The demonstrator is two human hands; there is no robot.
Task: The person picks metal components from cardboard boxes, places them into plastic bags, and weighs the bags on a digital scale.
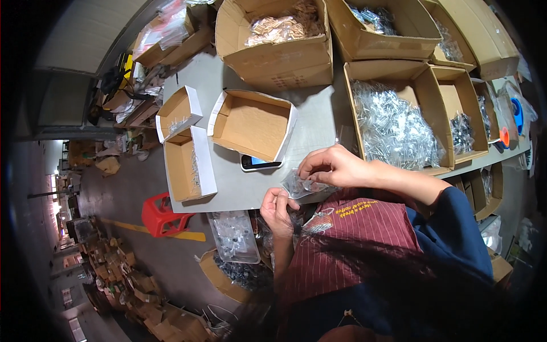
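A small clear plastic bag (294, 186) with greyish contents too small to name is at the table's front edge. My left hand (277, 211) pinches its near left side between thumb and fingers. Over the bag's right part, my right hand (340, 165) has its fingers curled down onto it, the fingertips partly hidden. Just beyond my hands lies a dark-screened phone-like device (259, 163), partly covered by an open cardboard tray (250, 122) with white outer sides.
Two smaller trays (187, 165) (181, 111) with thin metal pieces stand at left. A box of bagged metal parts (393, 128) is at right; a taller box (276, 60) stands behind. A red stool (162, 215) and a clear bin (233, 236) are below the table.
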